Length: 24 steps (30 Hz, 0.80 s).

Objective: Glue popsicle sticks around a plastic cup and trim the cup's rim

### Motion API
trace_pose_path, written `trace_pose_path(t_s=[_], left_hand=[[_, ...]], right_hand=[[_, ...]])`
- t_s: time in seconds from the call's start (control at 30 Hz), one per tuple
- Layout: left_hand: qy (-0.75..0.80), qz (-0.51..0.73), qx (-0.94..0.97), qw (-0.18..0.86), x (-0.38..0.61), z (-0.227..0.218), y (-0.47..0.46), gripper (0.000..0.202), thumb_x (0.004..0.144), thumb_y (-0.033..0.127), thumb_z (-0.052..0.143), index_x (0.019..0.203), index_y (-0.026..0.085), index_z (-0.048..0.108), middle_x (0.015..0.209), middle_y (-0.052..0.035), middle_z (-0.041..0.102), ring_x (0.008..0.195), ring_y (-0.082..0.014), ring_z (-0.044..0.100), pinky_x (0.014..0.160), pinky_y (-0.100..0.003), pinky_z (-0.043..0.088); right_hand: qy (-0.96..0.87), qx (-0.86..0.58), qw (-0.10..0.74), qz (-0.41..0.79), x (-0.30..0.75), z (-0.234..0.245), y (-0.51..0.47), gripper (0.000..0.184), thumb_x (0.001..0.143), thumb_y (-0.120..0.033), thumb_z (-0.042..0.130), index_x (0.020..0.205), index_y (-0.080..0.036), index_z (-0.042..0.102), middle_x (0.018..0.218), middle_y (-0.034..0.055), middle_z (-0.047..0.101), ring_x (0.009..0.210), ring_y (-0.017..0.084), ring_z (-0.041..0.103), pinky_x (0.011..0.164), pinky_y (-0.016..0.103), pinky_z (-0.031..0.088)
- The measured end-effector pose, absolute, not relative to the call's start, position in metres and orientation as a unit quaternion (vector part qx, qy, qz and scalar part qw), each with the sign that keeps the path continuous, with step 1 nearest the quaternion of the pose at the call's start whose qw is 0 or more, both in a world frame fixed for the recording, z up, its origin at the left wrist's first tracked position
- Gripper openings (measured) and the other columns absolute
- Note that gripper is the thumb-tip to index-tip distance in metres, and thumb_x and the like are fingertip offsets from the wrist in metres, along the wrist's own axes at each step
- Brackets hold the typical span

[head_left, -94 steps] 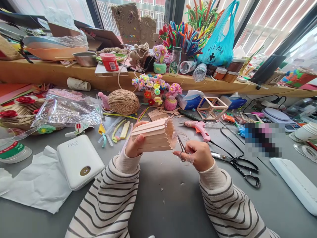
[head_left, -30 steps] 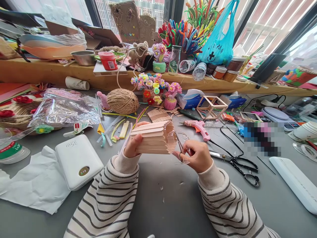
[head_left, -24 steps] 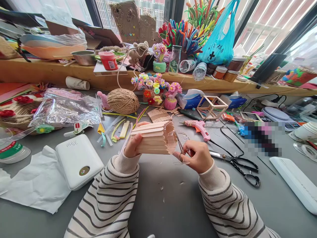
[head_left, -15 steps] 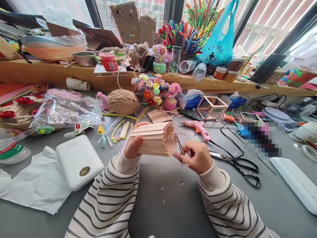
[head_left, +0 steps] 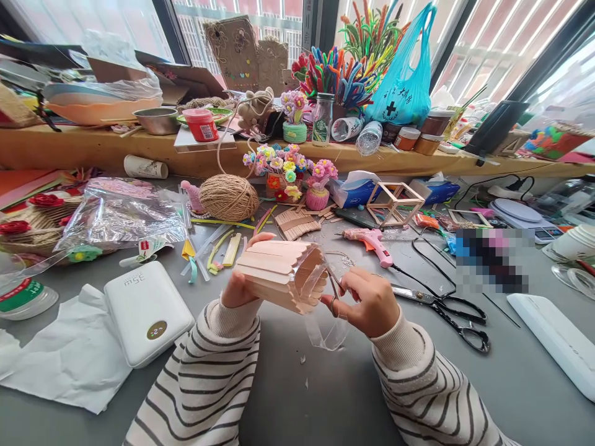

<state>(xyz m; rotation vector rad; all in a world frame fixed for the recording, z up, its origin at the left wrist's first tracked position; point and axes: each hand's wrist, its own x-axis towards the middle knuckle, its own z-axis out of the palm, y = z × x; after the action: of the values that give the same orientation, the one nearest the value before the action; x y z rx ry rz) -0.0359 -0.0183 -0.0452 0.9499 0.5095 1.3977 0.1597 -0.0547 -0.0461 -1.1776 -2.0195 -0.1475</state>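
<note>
My left hand (head_left: pixel 238 286) is closed around a cup covered in wooden craft sticks (head_left: pixel 272 269). The cup lies tilted on its side above the table, its mouth facing right and towards me. Inside it shows a clear plastic lining. Small scissors (head_left: pixel 333 291) sit in my right hand (head_left: pixel 370 300), fingers in the handles, with the blades at the cup's rim. A curled strip of clear plastic (head_left: pixel 328 333) hangs below the rim, between both hands. How the blades meet the plastic is hard to make out.
A pink glue gun (head_left: pixel 372 243) lies beyond my right hand, with large black scissors (head_left: pixel 441 306) to its right. A white power bank (head_left: pixel 149 313) rests on the left. Behind are a twine ball (head_left: pixel 229 197), craft sticks (head_left: pixel 297 223) and a wooden frame (head_left: pixel 395 203).
The cup has turned so its mouth shows more towards me. The clear plastic strip now hangs lower beneath the rim. The small scissors stay at the rim in my right hand.
</note>
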Motion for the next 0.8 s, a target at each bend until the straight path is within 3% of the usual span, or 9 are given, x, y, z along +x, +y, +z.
trace_pose_path(t_s=[0.2, 0.5, 0.8], left_hand=[[0.258, 0.630, 0.402, 0.613, -0.032, -0.042, -0.017, 0.047, 0.061, 0.052, 0.059, 0.094, 0.019, 0.058, 0.084, -0.0051, 0.066, 0.078, -0.0235, 0.062, 0.071, -0.035, 0.047], [0.241, 0.640, 0.405, 0.607, -0.032, -0.043, -0.016, 0.045, 0.061, 0.050, 0.057, 0.093, 0.018, 0.057, 0.081, -0.0052, 0.066, 0.074, -0.0239, 0.062, 0.067, -0.036, 0.047], [0.244, 0.640, 0.386, 0.618, -0.035, -0.054, -0.008, 0.046, 0.063, 0.051, 0.053, 0.092, 0.016, 0.058, 0.082, -0.0073, 0.066, 0.074, -0.0227, 0.061, 0.065, -0.034, 0.046]], right_hand=[[-0.789, -0.490, 0.371, -0.012, 0.156, -0.049, -0.054, 0.039, 0.074, -0.050, 0.054, 0.053, -0.018, 0.044, 0.049, -0.0040, 0.039, 0.046, 0.007, 0.036, 0.047, 0.022, 0.030], [-0.782, -0.503, 0.368, 0.006, 0.155, -0.048, -0.055, 0.038, 0.071, -0.052, 0.055, 0.057, -0.019, 0.045, 0.052, -0.0037, 0.040, 0.047, 0.008, 0.036, 0.048, 0.023, 0.031], [-0.789, -0.472, 0.381, 0.102, 0.155, -0.049, -0.054, 0.036, 0.072, -0.048, 0.056, 0.055, -0.019, 0.043, 0.049, -0.0056, 0.037, 0.045, 0.007, 0.033, 0.045, 0.021, 0.027]])
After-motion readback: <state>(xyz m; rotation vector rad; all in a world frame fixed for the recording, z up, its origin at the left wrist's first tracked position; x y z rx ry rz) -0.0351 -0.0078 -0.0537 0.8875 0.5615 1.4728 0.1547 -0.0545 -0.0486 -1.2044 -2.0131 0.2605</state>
